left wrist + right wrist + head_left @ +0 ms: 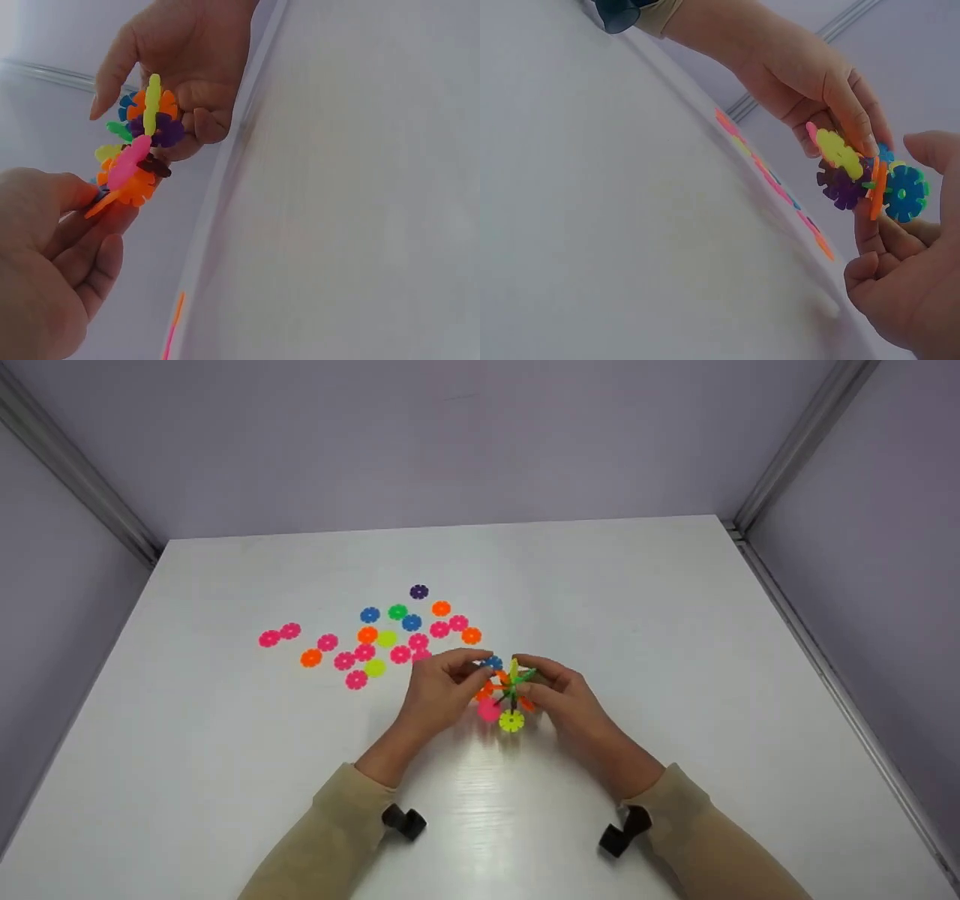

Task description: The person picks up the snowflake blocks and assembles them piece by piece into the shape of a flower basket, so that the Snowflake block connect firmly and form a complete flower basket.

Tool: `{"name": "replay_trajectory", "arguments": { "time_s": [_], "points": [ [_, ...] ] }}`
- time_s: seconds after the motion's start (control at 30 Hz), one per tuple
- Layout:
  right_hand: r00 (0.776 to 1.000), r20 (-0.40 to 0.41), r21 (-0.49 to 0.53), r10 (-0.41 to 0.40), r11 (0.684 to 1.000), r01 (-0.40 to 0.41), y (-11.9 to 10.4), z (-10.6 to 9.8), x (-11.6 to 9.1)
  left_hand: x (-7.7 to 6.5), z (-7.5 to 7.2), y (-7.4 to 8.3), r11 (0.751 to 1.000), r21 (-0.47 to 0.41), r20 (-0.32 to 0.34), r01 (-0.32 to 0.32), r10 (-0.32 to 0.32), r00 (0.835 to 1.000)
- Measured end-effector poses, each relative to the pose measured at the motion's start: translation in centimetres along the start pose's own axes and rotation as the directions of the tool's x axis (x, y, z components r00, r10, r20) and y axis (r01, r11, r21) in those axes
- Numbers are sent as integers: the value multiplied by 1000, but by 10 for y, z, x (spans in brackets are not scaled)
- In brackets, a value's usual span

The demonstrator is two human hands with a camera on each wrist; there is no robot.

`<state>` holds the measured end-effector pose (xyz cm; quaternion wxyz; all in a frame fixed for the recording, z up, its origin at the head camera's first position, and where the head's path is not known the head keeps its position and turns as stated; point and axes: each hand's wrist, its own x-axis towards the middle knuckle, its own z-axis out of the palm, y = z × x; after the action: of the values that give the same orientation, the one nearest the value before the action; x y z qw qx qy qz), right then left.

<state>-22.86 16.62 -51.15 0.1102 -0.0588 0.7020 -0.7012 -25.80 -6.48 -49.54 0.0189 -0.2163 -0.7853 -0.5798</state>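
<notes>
Above the white table, both hands hold up a cluster of interlocked plastic snowflake discs (511,688) in yellow, green, orange, pink and dark colours. My left hand (442,690) pinches a blue snowflake disc (493,662) between thumb and fingertips at the cluster's left side. My right hand (570,701) holds the cluster from the right, its curled fingers behind and under the discs. In the left wrist view, a pink disc (129,162) and a purple disc (166,130) stand out at angles. Another blue disc (906,193) faces the right palm in the right wrist view.
Loose discs lie flat, spread left of and beyond the hands: several pink discs (344,661), orange discs (311,658), yellow ones, blue ones, a green disc (397,612) and a purple disc (419,592). Pale walls (465,450) enclose the table's back and sides.
</notes>
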Motion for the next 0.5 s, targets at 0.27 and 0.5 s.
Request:
{"name": "replay_trajectory", "arguments": {
  "time_s": [0.27,0.5],
  "points": [
    [997,-64,-5,50,999,-50,4,0,3,4,-6,-2,999,-38,9,21,-20,1000],
    [984,-145,39,101,995,-96,2,-2,7,34,-28,-16,996,75,-33,44,-42,999]
  ]
}}
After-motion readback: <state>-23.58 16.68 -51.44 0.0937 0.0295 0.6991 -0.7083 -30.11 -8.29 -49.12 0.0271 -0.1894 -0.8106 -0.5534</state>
